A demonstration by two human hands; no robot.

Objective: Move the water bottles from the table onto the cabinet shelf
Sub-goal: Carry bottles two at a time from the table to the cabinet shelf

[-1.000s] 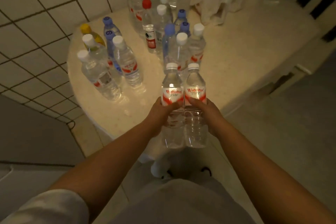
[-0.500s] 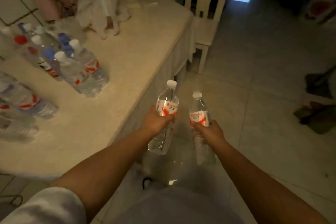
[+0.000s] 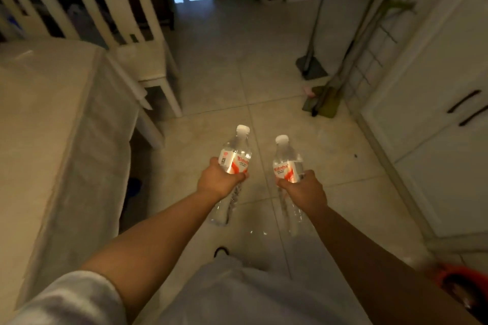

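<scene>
Each hand grips one capped water bottle at its label — the left hand point(image 3: 220, 181) a bottle point(image 3: 235, 158) at twelve o'clock, the right hand point(image 3: 303, 190) its twin point(image 3: 286, 163) beside it — so carry both upright toward the white cabinet point(image 3: 427, 103) at two o'clock, clear of the table point(image 3: 39, 113).

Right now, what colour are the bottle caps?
White, both caps, clearest in the head view.

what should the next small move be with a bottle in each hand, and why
Probably keep turning right and step toward the white cabinet. The left hand grips one water bottle and the right hand grips the other water bottle, both held over the tiled floor, with the table to the left. No open shelf is in view.
</scene>
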